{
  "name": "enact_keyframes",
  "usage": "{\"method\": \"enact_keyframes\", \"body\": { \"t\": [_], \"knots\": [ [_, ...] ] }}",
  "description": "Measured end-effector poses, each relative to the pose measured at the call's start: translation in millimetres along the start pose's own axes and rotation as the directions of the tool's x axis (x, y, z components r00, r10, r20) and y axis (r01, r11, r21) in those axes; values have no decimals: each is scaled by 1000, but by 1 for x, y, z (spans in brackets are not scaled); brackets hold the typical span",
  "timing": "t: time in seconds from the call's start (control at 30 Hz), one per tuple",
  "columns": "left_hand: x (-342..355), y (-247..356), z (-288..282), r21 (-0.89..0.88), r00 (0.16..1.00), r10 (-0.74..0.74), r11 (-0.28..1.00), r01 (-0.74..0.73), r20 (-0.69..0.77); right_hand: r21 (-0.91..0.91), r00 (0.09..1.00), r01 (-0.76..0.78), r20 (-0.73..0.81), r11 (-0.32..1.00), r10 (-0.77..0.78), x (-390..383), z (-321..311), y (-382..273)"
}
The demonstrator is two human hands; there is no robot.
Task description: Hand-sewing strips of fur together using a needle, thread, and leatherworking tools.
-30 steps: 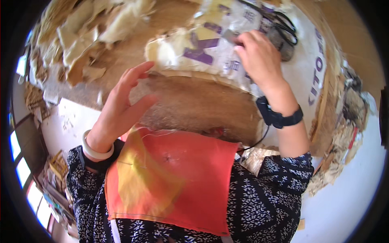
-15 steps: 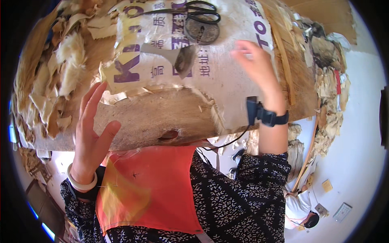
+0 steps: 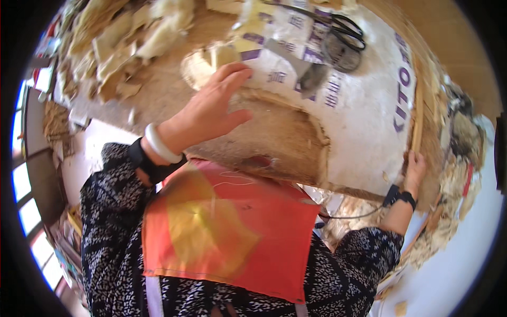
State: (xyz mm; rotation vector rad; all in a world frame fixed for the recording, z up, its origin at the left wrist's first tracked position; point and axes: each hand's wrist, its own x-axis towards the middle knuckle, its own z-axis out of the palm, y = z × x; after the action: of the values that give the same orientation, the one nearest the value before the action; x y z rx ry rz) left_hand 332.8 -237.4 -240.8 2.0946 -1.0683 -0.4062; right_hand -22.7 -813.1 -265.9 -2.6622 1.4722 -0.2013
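Observation:
My left hand [image 3: 211, 103] is open, fingers stretched out over the near edge of a white woven sack [image 3: 369, 127] with purple print, beside a pale curled hide scrap [image 3: 198, 68]. At the right side of the wooden work surface [image 3: 280, 129], my right hand [image 3: 416, 165] has its fingers closed around the near end of a thin wooden stick [image 3: 418, 116]. On the sack lie black-handled scissors [image 3: 348, 30], a round grey stone [image 3: 342, 53] and a flat metal blade with a flared edge [image 3: 311, 76]. Neither hand touches these tools.
Several pale, furry hide scraps [image 3: 113, 45] cover the far left. More scraps [image 3: 457, 198] are heaped past the right edge. A red apron [image 3: 274, 232] covers my front below the near edge, where the wood has a dark hole [image 3: 259, 161].
My right hand has come down and right from above the sack to the stick's near end. My left hand has moved right, over the sack's edge. The view has turned left.

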Motion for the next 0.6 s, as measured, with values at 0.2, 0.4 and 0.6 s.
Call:
{"method": "enact_keyframes", "body": {
  "t": [0.2,0.4,0.6],
  "knots": [
    [6,9,8,-13,981,156,987,-159,-117,20,943,79,-327,997,-68,-40,-18,-37],
    [17,15,14,61,953,270,963,-263,-138,597,950,314,-198,738,-243,-71,-30,-125],
    [32,9,15,26,935,327,945,-327,-134,373,667,716,-116,590,-736,-75,-29,-235]
  ]
}}
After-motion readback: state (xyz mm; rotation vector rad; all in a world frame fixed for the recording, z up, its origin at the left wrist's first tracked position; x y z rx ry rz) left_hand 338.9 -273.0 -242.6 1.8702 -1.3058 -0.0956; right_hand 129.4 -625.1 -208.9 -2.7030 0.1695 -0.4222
